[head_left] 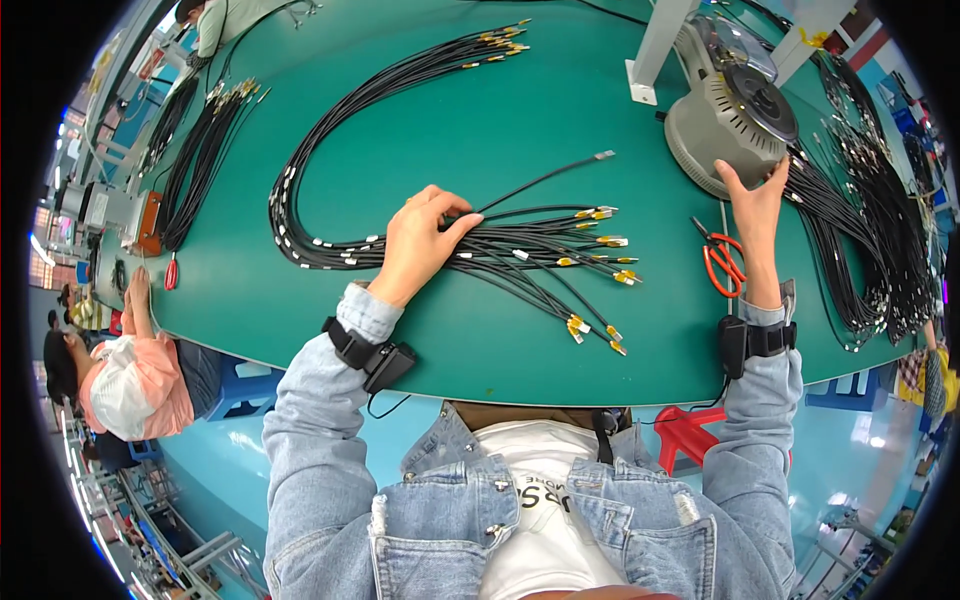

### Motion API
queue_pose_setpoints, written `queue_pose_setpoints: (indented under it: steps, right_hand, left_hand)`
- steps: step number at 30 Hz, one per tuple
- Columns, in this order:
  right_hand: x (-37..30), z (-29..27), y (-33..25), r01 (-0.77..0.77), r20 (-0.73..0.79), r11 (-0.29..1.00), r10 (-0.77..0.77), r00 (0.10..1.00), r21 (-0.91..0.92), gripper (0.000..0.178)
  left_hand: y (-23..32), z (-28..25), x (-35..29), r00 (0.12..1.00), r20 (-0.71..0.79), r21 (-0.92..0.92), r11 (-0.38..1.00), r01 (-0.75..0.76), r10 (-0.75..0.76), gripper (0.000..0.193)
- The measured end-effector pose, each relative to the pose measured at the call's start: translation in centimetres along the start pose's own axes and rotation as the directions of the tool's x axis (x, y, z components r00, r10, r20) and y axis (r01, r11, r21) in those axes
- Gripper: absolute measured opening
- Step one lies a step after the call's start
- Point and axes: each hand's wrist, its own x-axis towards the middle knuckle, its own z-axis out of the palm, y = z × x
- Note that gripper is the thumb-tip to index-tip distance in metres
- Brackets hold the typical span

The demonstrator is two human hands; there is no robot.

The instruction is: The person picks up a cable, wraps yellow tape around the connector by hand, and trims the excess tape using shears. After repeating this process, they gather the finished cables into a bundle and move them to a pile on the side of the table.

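My left hand (418, 242) is closed over a bundle of black cables (335, 256), thumb and fingers pinched round one cable at the top. That cable (545, 180) runs up and right from the grip, apart from the others, to a metal-tipped end. The rest fan out rightward over the green table, ending in yellow-tagged connectors (620, 242). On the other side, my right hand (757, 215) has its thumb and fingers spread at the front edge of a grey round tape dispenser (700, 135). Whether the fingertips touch it or hold tape is hard to make out.
Red-handled scissors (722, 265) lie below the dispenser. A large pile of black cables (865, 220) covers the right end of the green table (480, 345). More cables (200, 160) lie left, near a red-handled tool (171, 272). A white metal post (655, 55) stands behind. Co-workers sit nearby.
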Motion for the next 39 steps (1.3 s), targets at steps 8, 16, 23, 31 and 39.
queue_pose_setpoints:
  steps: [8, 16, 23, 31, 39]
  right_hand:
    - [0.9, -1.4, 1.9, 0.027, -0.052, 0.999, -0.028, 0.998, -0.028, 0.087]
    - [5.8, -4.3, -3.5, 0.334, 0.03, 0.87, -0.347, 0.937, -0.363, 0.044]
    - [8.8, -4.6, -2.4, 0.311, 0.164, 0.94, -0.287, 0.944, -0.143, 0.036]
    - [1.4, -5.9, -6.5, 0.103, -0.04, 0.983, -0.098, 0.994, 0.151, 0.024]
    - [-4.3, -4.6, -9.1, -0.041, 0.191, 0.933, -0.029, 0.981, 0.357, 0.018]
  left_hand:
    - [0.1, 0.7, 0.5, 0.995, -0.092, -0.063, 0.998, -0.03, 0.025, 0.018]
    - [1.7, 1.8, 3.8, 0.989, 0.004, -0.017, 0.989, -0.148, 0.148, 0.02]
    - [4.0, 4.8, 7.5, 0.973, 0.065, -0.046, 0.974, -0.221, 0.223, 0.017]
    - [3.9, 4.7, 8.3, 0.983, 0.112, -0.214, 0.97, -0.119, 0.146, 0.019]
    - [5.6, 4.3, 8.8, 0.969, 0.191, -0.412, 0.909, -0.064, 0.155, 0.022]
